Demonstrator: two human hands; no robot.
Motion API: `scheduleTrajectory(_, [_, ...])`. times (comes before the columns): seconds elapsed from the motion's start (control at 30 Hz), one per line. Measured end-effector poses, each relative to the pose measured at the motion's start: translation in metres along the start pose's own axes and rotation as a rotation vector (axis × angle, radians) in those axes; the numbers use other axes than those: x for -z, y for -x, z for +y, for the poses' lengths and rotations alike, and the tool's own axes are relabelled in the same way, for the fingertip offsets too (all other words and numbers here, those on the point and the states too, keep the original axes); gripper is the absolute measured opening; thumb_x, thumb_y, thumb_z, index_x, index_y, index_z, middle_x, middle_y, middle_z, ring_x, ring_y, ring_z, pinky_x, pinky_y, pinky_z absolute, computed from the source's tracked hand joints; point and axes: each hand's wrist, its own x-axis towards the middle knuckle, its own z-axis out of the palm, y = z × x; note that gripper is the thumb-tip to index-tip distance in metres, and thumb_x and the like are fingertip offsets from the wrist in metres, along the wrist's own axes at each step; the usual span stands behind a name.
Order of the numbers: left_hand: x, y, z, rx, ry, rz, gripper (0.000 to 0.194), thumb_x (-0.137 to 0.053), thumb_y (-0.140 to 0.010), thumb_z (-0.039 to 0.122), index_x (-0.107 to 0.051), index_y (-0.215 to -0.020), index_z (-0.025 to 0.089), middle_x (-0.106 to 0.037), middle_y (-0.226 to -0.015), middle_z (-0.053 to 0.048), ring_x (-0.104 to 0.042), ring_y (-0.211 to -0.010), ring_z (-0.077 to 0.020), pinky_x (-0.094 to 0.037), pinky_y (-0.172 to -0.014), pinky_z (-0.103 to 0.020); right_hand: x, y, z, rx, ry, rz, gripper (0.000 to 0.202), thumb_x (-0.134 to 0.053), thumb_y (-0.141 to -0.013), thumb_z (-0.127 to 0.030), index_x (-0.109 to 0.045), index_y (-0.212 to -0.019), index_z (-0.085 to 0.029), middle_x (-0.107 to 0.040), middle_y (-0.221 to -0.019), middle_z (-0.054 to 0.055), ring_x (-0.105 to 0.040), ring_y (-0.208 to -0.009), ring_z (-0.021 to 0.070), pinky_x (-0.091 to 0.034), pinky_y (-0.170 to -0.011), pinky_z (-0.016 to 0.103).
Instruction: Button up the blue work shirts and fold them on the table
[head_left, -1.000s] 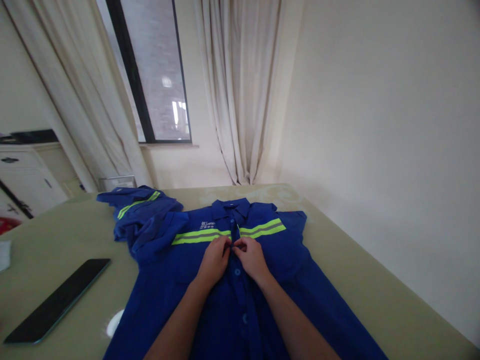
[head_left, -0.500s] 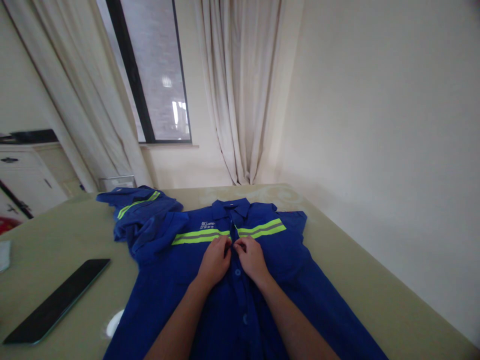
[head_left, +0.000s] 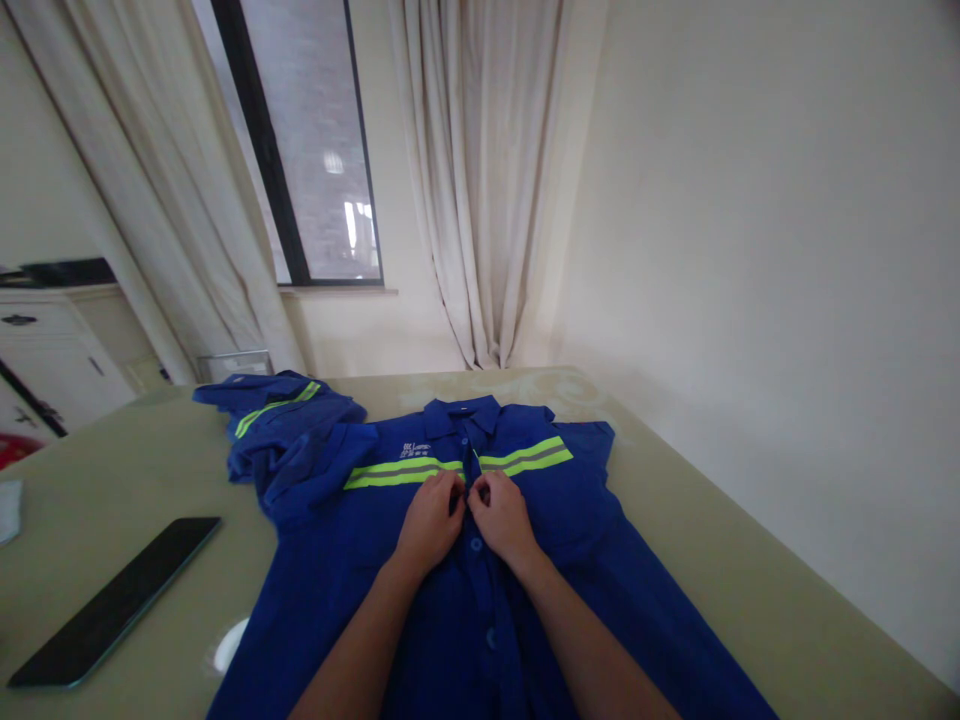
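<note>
A blue work jacket [head_left: 352, 560] with a yellow-green reflective chest stripe lies front side up on the table, its collar away from me. Both hands meet at its front opening, just below the stripe. My left hand [head_left: 433, 515] pinches the placket edge from the left. Opposite it, my right hand [head_left: 502, 510] grips the other edge with thumb and forefinger. What lies between the fingertips is hidden. Buttons [head_left: 475, 545] show on the placket below my hands, and another is visible near the collar.
Another blue garment [head_left: 285, 415] with a reflective stripe is bunched at the back left. A dark flat panel [head_left: 120, 600] lies on the table [head_left: 187, 495] at the left. A wall [head_left: 787, 300] borders the table's right side; curtains [head_left: 487, 180] hang behind.
My hands stay at nearly the same spot, with small finger movements. The front edges below the collar have shifted slightly, and a button there now shows.
</note>
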Motion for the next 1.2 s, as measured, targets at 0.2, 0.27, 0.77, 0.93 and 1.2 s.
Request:
scheduleTrajectory(0.2, [0.000,0.000,0.000,0.005,0.010,0.001,0.015,-0.053,-0.084,0.008,-0.056,-0.087,0.023,-0.063,-0.088,-0.004,-0.058,-0.087,-0.0231,-0.046,-0.080,-0.035,0.001,-0.002,0.002,0.006,-0.015,-0.005,0.017,-0.058,-0.088,-0.017,-0.066,-0.073,-0.021,-0.067,-0.078,0.002,-0.061,-0.073,0.0169,-0.041,-0.068,0.025])
scheduleTrajectory(0.27, [-0.001,0.000,-0.001,0.006,0.015,0.002,0.015,-0.052,-0.084,0.008,-0.056,-0.087,0.022,-0.063,-0.089,-0.005,-0.058,-0.088,-0.0231,-0.046,-0.081,-0.035,0.000,-0.002,0.003,-0.003,-0.036,-0.014,0.014,-0.061,-0.086,-0.017,-0.068,-0.074,-0.021,-0.067,-0.076,0.002,-0.061,-0.071,0.0165,-0.041,-0.067,0.025])
scheduleTrajectory(0.77, [-0.001,0.000,-0.007,0.026,0.143,0.010,0.015,-0.051,-0.089,0.012,-0.057,-0.096,0.023,-0.069,-0.090,-0.003,-0.066,-0.086,-0.0211,-0.049,-0.079,-0.032,0.001,-0.005,0.010,0.027,-0.043,-0.097,0.018,-0.067,-0.080,-0.008,-0.076,-0.085,-0.023,-0.070,-0.085,0.002,-0.063,-0.074,0.0173,-0.044,-0.072,0.026])
scheduleTrajectory(0.93, [0.002,-0.001,-0.004,0.050,0.201,0.008,0.006,-0.054,-0.093,0.023,-0.060,-0.093,0.024,-0.072,-0.088,-0.002,-0.068,-0.084,-0.0211,-0.051,-0.078,-0.032,0.000,-0.005,0.010,0.020,-0.057,-0.071,0.015,-0.065,-0.082,-0.010,-0.075,-0.083,-0.022,-0.068,-0.087,0.003,-0.061,-0.074,0.0170,-0.043,-0.068,0.026])
scheduleTrajectory(1.2, [0.002,-0.004,-0.006,0.077,0.267,0.042,0.009,-0.054,-0.090,0.018,-0.062,-0.092,0.022,-0.074,-0.088,-0.002,-0.070,-0.083,-0.0193,-0.054,-0.077,-0.031,0.000,-0.011,0.014,-0.029,-0.245,-0.017,0.003,-0.072,-0.076,-0.017,-0.073,-0.075,-0.020,-0.068,-0.081,0.001,-0.061,-0.071,0.0166,-0.045,-0.068,0.026])
